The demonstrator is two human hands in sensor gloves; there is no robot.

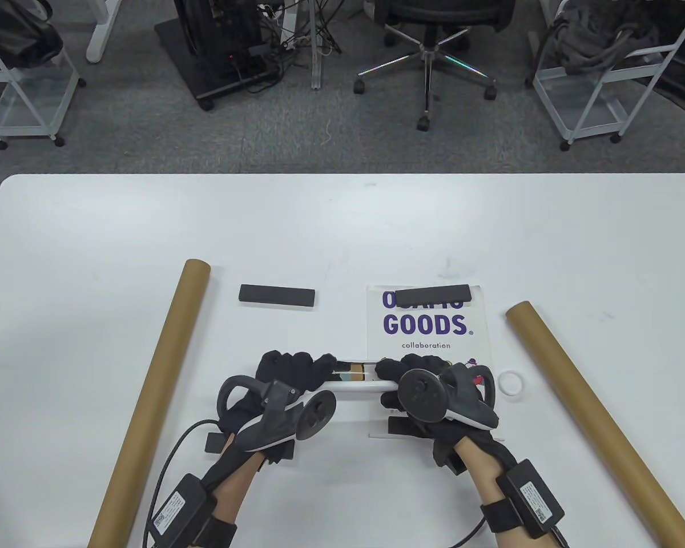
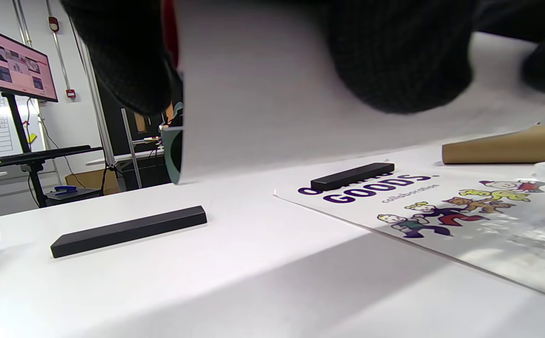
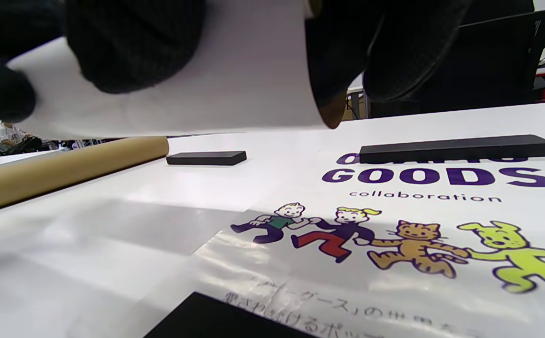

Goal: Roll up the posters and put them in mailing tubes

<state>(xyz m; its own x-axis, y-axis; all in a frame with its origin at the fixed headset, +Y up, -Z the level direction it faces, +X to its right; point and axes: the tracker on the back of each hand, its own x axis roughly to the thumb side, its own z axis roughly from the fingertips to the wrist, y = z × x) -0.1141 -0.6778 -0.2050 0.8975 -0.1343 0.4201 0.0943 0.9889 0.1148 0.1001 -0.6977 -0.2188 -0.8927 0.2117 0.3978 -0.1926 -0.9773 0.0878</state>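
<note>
while both sets of fingers (image 1: pixel 297 365) curl around it, the rolled poster (image 1: pixel 357 385) sits low in the frame's centre, left hand (image 1: pixel 282 394) clutching its left part, right hand (image 1: pixel 428 388) its right. just behind, a flat poster (image 1: pixel 428 334) reading "goods" lies on the tabletop (image 1: pixel 342 228), a black bar (image 1: pixel 434 295) across its top edge. another black bar (image 1: pixel 277 296) rests left of it. one mailing tube (image 1: pixel 154 394) runs down the left, another tube (image 1: pixel 593 411) down the right, a white cap (image 1: pixel 512 382) between it and the right hand.

Black bar (image 1: pixel 434 295) hides the flat poster's (image 1: pixel 428 331) top word — perhaps "OSAMU".
</note>
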